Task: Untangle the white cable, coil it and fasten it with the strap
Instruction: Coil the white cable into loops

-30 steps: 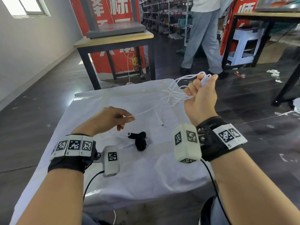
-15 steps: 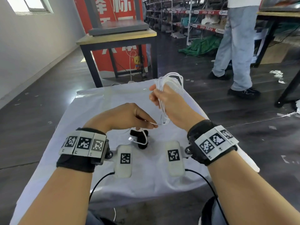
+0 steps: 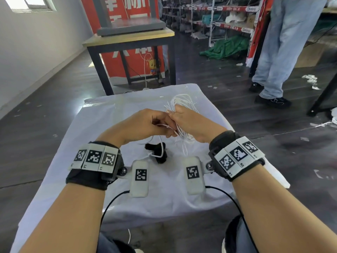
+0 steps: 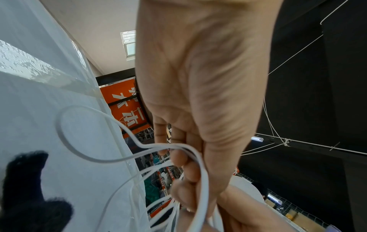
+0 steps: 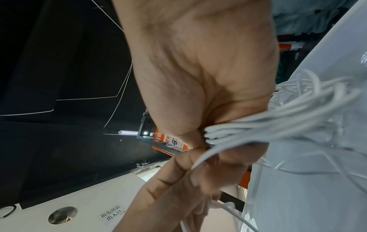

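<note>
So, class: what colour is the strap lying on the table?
Black; the strap shows best in the head view.

Hands: two bare hands, left hand [image 3: 144, 125] and right hand [image 3: 191, 125], meeting above the desk.
Thin white cable: one [image 3: 182, 105], gathered into several loops; exact loop count cannot be told.
Black fabric strap: one [image 3: 160, 152], lying on the cloth.
White cloth-covered desk: one [image 3: 109, 125].
Wooden-topped desk with black metal legs: one [image 3: 127, 38], behind the covered desk.
Black wristbands with white square-code tags: two, one per wrist [image 3: 94, 167] [image 3: 237, 156].
White wrist camera pods: two [image 3: 139, 178] [image 3: 193, 175].
Standing person in blue jeans: one [image 3: 284, 42].
Black shoes on that person: two [image 3: 273, 101].
</note>
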Available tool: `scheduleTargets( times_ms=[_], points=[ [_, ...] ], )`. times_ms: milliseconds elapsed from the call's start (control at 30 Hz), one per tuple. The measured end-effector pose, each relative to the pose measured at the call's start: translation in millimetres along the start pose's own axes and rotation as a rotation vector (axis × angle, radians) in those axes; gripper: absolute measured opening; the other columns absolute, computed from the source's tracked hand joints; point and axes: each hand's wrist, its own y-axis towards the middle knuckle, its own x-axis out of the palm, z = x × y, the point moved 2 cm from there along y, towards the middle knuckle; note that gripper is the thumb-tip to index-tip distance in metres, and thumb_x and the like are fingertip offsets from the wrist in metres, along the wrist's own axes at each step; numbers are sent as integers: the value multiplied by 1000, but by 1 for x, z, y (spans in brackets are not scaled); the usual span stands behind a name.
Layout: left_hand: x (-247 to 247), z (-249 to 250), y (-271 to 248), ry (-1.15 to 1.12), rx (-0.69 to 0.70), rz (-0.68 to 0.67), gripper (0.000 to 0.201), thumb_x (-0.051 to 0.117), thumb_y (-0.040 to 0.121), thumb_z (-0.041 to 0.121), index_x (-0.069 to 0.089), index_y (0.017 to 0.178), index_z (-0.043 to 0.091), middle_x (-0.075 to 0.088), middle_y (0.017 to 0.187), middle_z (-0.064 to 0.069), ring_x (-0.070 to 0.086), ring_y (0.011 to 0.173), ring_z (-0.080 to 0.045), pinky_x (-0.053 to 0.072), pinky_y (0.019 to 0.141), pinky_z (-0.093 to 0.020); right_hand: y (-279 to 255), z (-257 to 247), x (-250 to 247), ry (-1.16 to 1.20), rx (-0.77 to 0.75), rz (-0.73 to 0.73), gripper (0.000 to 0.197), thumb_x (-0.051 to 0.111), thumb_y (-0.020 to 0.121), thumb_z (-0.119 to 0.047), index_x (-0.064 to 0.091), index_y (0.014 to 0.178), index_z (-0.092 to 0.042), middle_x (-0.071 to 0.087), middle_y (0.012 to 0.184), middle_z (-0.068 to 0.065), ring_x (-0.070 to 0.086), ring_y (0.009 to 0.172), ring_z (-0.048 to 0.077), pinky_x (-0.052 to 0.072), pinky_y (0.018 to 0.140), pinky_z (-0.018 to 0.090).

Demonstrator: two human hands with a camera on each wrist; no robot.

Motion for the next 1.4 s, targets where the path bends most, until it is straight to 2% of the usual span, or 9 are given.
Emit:
scheduleTargets(
  times_ms=[133,300,433,533,700,933,1200,1300,1400],
  points=[
    [-8,-2,1,114,47,138,12,72,84,14,66,92,21,63,69,16,56,67,3,43,72,-11,1,2,-1,-20,10,-34,22,34,103,-21,43,88,-10,55,68,6,47,46,12,35,39,15],
    [-26,-21,-2,382,30,348,9,72,84,24,64,87,25,66,84,13,58,78,6,42,71,-5,0,0,-16,147,24,121,20,37,100,-12,41,81,-10,39,64,-1,36,43,7,24,36,12],
    [-36,-43,-10,497,-89,391,13,65,88,13,68,88,26,69,88,12,60,74,3,48,71,-16,4,6,-35,254,40,357,28,40,96,-13,40,68,-17,34,57,-3,31,41,7,24,34,14],
    [-38,-52,-13,347,-174,464,15,59,92,8,68,93,19,68,83,3,61,51,0,44,50,-8,2,7,-46,397,27,470,30,38,96,-12,39,66,-16,33,49,-7,27,34,4,22,33,15],
    [-48,-71,-16,-277,-283,822,33,32,96,-5,59,95,14,56,90,-8,68,53,-17,54,53,-17,3,8,-43,322,19,492,30,41,99,-25,44,70,-16,36,47,-9,28,38,6,24,35,16],
    [-54,-105,-9,-1118,-454,1025,33,33,98,-8,57,79,5,46,72,-5,49,39,-5,38,39,-11,4,10,-46,323,1,577,33,38,101,-26,43,70,-16,37,58,-4,32,37,3,26,35,15],
    [-55,-128,-22,-862,-554,1193,40,25,94,-12,60,110,0,48,70,-6,46,58,-10,38,42,-10,0,6,-48,335,15,584,34,39,100,-24,43,68,-15,35,54,-5,30,33,2,25,35,15],
    [-49,-125,-14,-543,-569,1018,43,29,93,-12,59,122,-1,63,94,-8,61,83,-16,48,68,-14,-1,4,-39,301,33,479,31,38,100,-25,44,72,-14,32,51,-5,26,40,7,22,38,17],
    [-49,-119,-6,23,-666,802,46,38,93,0,56,131,18,49,137,-13,42,128,-32,41,99,-37,-2,2,-33,268,38,427,29,37,100,-25,45,75,-12,32,54,-3,25,45,9,22,43,20]
  ],
)
